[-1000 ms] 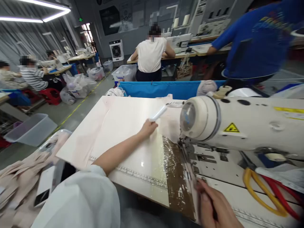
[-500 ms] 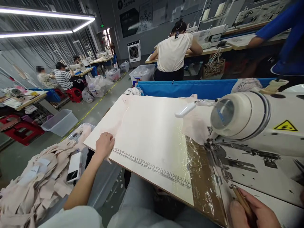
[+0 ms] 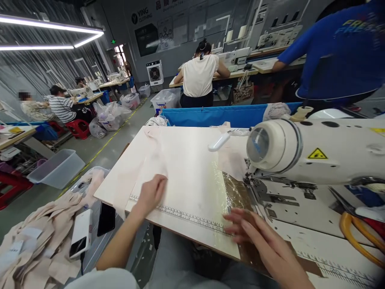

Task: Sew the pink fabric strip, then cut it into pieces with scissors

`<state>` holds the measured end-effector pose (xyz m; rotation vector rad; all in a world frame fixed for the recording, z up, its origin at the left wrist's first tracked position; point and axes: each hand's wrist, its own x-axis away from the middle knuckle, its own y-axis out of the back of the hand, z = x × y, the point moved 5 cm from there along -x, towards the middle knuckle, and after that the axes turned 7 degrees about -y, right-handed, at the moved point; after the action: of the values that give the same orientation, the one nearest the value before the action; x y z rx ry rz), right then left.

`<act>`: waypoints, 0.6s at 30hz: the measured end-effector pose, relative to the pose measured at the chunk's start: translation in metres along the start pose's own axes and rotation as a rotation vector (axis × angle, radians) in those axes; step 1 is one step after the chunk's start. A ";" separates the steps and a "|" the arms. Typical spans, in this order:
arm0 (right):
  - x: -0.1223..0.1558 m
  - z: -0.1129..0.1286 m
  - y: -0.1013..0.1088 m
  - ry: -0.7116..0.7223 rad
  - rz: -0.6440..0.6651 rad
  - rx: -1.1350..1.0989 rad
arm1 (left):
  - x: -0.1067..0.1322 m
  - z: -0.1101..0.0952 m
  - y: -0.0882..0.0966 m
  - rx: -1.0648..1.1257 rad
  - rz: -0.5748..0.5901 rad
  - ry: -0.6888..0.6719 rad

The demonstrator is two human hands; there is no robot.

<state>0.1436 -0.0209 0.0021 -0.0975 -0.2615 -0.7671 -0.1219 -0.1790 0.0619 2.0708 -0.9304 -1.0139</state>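
My left hand (image 3: 151,195) is over the white board near its front ruler strip, fingers closed on the edge of a thin pale pink fabric piece (image 3: 155,150). That fabric lies on the board and is hard to tell from the white surface. My right hand (image 3: 258,235), slightly blurred, hovers above the brown taped strip with its fingers apart and nothing in them. Another pale pink fabric piece (image 3: 231,160) lies beside the needle area of the sewing machine (image 3: 276,140). Orange-handled scissors (image 3: 349,224) rest to the right of my right hand.
Loose beige fabric pieces (image 3: 39,237) are heaped at left, beside a white device (image 3: 81,233) and a dark phone (image 3: 106,218). A white lever-shaped part (image 3: 219,142) juts over the board. A blue cloth trough (image 3: 216,115) runs behind. Other people sit at machines farther off.
My left hand has moved right across the board, drawing the pale pink fabric along. My right hand has let go of the brown-handled tool and moved left, opening. The view has turned right.
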 end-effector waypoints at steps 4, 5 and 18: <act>-0.035 0.028 -0.043 -0.102 0.245 -0.178 | 0.003 -0.079 -0.059 0.085 0.344 -0.311; -0.043 0.030 -0.051 -0.110 0.274 -0.187 | 0.008 -0.098 -0.073 0.077 0.424 -0.390; 0.045 0.007 0.009 -0.172 0.228 -0.012 | -0.028 -0.086 -0.072 0.154 0.388 -0.465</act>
<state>0.1791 -0.0435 0.0212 -0.2017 -0.4017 -0.5337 -0.0399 -0.0969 0.0588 1.6946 -1.6175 -1.2575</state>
